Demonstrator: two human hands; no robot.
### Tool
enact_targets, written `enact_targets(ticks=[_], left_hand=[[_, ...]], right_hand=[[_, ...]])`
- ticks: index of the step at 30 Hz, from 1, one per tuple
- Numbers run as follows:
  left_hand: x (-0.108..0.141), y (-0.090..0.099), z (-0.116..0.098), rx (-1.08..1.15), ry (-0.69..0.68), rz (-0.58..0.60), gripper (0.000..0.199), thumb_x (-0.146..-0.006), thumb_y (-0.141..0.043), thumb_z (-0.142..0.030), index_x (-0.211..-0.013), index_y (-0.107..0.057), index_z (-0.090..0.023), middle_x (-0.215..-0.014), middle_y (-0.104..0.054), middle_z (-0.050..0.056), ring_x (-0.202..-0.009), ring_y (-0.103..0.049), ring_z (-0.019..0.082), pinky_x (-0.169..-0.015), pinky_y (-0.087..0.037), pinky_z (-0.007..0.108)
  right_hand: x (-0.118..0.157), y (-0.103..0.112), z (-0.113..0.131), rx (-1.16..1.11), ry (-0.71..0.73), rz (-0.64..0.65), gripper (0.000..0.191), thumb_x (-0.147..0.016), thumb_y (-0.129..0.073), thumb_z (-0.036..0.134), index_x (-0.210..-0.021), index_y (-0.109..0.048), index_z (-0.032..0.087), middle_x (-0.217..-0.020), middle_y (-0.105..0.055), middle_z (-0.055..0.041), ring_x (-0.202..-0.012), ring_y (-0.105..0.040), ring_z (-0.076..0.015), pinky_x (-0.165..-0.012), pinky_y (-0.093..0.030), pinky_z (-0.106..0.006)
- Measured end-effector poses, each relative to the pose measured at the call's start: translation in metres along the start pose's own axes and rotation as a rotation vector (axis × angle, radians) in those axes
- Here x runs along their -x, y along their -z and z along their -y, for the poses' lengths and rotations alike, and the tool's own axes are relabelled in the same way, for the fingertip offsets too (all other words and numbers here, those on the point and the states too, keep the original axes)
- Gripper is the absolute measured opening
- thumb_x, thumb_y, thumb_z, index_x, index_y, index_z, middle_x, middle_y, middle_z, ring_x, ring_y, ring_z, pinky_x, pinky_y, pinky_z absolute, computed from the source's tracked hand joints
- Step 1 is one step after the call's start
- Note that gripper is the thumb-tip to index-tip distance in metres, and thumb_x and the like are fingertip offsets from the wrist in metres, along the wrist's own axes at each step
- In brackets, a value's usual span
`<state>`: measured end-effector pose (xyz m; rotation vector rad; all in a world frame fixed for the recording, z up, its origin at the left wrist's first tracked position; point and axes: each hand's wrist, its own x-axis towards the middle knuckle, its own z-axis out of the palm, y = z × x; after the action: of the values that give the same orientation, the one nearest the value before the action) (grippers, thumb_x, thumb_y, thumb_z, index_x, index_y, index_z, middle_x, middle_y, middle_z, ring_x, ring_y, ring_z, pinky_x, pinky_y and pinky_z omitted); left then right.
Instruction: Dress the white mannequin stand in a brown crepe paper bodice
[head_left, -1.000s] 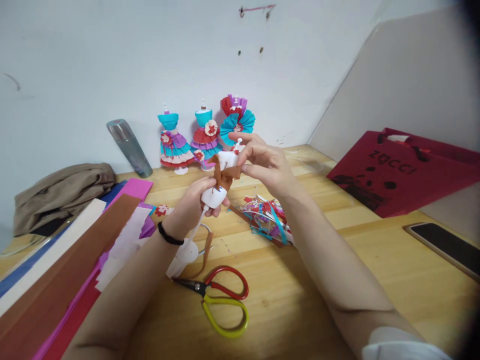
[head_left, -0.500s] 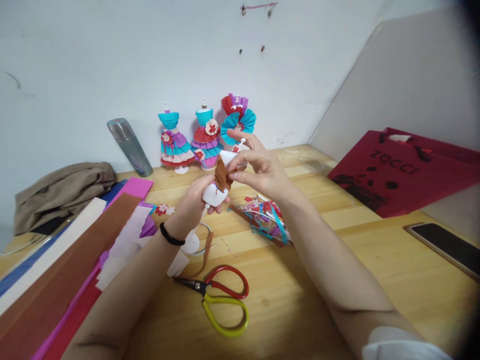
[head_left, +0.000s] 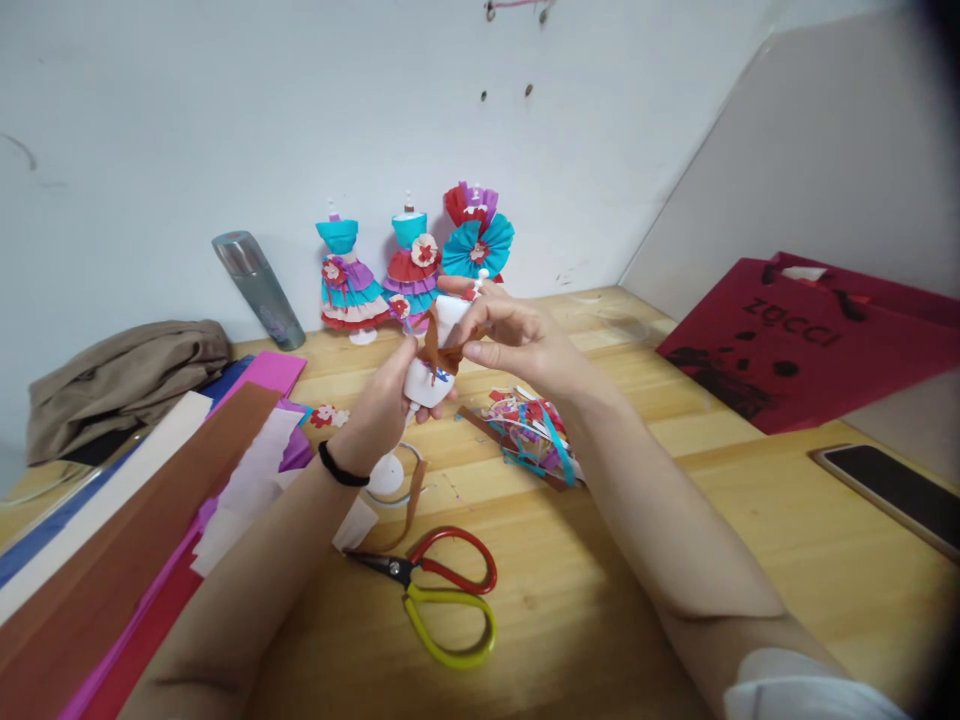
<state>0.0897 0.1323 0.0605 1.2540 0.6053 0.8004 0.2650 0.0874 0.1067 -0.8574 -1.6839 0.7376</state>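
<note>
Above the middle of the table, my left hand (head_left: 380,404) is closed around the lower part of a small white mannequin figure (head_left: 429,385). A strip of brown paper (head_left: 442,354) wraps round the figure's waist, with a loose end sticking up. My right hand (head_left: 525,335) has its fingers bent around the figure's upper part, thumb near the brown paper at its right side. Red-handled and yellow-handled scissors (head_left: 431,580) lie below the hands. A white disc (head_left: 386,475) and a brown strip (head_left: 412,505) are on the table beside my left wrist.
Three dressed paper figures (head_left: 410,262) stand by the wall, near a grey bottle (head_left: 259,290). Coloured paper sheets (head_left: 150,510) and a brown cloth (head_left: 127,385) lie left. Paper scraps (head_left: 529,435) sit right of centre, a red bag (head_left: 802,340) and phone (head_left: 892,495) farther right.
The fingers of my right hand have come down and closed in on the figure. The loose end of the brown paper has changed shape, and the view has shifted slightly.
</note>
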Motion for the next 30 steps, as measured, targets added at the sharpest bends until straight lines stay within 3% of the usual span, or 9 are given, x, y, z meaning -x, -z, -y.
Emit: enact_targets(ticks=[5, 10, 12, 17, 19, 22, 26, 28, 30], left_hand=[[0.005, -0.005, -0.008, 0.006, 0.024, 0.051, 0.043, -0.093, -0.043, -0.055, -0.089, -0.060, -0.016, -0.061, -0.066, 0.005, -0.041, -0.053, 0.011, -0.036, -0.031, 0.020], [0.007, -0.003, -0.007, -0.009, 0.055, 0.096, 0.038, -0.090, -0.050, -0.053, -0.088, -0.061, -0.017, -0.064, -0.068, 0.004, -0.045, -0.055, 0.011, -0.039, -0.035, 0.019], [0.007, -0.002, -0.005, -0.006, 0.045, 0.110, 0.038, -0.090, -0.049, -0.053, -0.089, -0.061, -0.017, -0.064, -0.068, 0.004, -0.044, -0.054, 0.011, -0.038, -0.033, 0.020], [0.006, -0.001, -0.001, -0.021, 0.045, 0.112, 0.043, -0.091, -0.047, -0.056, -0.086, -0.062, -0.016, -0.063, -0.068, 0.005, -0.043, -0.053, 0.011, -0.037, -0.031, 0.020], [0.006, 0.000, -0.001, -0.035, 0.037, 0.117, 0.044, -0.091, -0.048, -0.058, -0.085, -0.062, -0.017, -0.063, -0.068, 0.004, -0.044, -0.054, 0.010, -0.038, -0.032, 0.020], [0.005, 0.001, -0.002, -0.072, -0.009, 0.101, 0.047, -0.091, -0.049, -0.060, -0.081, -0.063, -0.016, -0.061, -0.066, 0.004, -0.044, -0.052, 0.010, -0.039, -0.033, 0.020], [0.004, 0.005, -0.003, -0.120, -0.091, 0.063, 0.048, -0.091, -0.050, -0.061, -0.082, -0.064, -0.016, -0.064, -0.066, 0.005, -0.045, -0.051, 0.010, -0.039, -0.034, 0.020], [0.003, 0.006, -0.002, -0.119, -0.098, 0.059, 0.046, -0.090, -0.052, -0.061, -0.086, -0.064, -0.016, -0.068, -0.069, 0.006, -0.046, -0.053, 0.010, -0.038, -0.034, 0.019], [0.004, 0.007, -0.002, -0.117, -0.089, 0.050, 0.045, -0.088, -0.055, -0.060, -0.085, -0.063, -0.016, -0.068, -0.069, 0.006, -0.045, -0.053, 0.010, -0.038, -0.034, 0.019]], right_hand=[[0.001, 0.003, 0.000, -0.103, -0.039, 0.032, 0.031, -0.069, -0.080, 0.053, -0.070, -0.067, 0.025, -0.115, -0.066, -0.0075, -0.117, -0.058, -0.0302, -0.091, -0.049, -0.043], [0.001, 0.008, -0.006, -0.238, -0.075, 0.114, 0.032, -0.066, -0.082, 0.050, -0.070, -0.066, 0.023, -0.090, -0.067, -0.0046, -0.088, -0.063, -0.0226, -0.081, -0.051, -0.039], [0.001, 0.010, -0.009, -0.271, -0.074, 0.137, 0.029, -0.066, -0.082, 0.047, -0.069, -0.066, 0.023, -0.088, -0.067, -0.0041, -0.086, -0.062, -0.0216, -0.082, -0.051, -0.039], [0.001, 0.013, -0.009, -0.301, -0.030, 0.193, 0.023, -0.068, -0.082, 0.040, -0.067, -0.067, 0.022, -0.109, -0.068, -0.0066, -0.098, -0.064, -0.0235, -0.091, -0.051, -0.041], [0.002, 0.013, -0.006, -0.268, -0.037, 0.202, 0.024, -0.068, -0.081, 0.042, -0.069, -0.067, 0.022, -0.107, -0.069, -0.0066, -0.097, -0.065, -0.0234, -0.088, -0.052, -0.040], [0.003, 0.011, 0.003, -0.093, -0.046, 0.179, 0.022, -0.069, -0.080, 0.040, -0.079, -0.070, 0.024, -0.111, -0.068, -0.0065, -0.104, -0.064, -0.0254, -0.085, -0.054, -0.039], [0.004, 0.005, 0.012, 0.196, 0.058, 0.076, 0.006, -0.074, -0.076, 0.030, -0.080, -0.073, 0.028, -0.125, -0.064, -0.0049, -0.134, -0.047, -0.0303, -0.093, -0.052, -0.041], [0.004, 0.004, 0.012, 0.263, 0.122, 0.059, 0.005, -0.077, -0.072, 0.027, -0.072, -0.071, 0.029, -0.116, -0.067, -0.0040, -0.138, -0.043, -0.0297, -0.100, -0.047, -0.043], [0.004, 0.005, 0.010, 0.279, 0.156, 0.089, 0.010, -0.078, -0.069, 0.022, -0.070, -0.070, 0.029, -0.099, -0.070, -0.0034, -0.129, -0.051, -0.0284, -0.105, -0.042, -0.046]])
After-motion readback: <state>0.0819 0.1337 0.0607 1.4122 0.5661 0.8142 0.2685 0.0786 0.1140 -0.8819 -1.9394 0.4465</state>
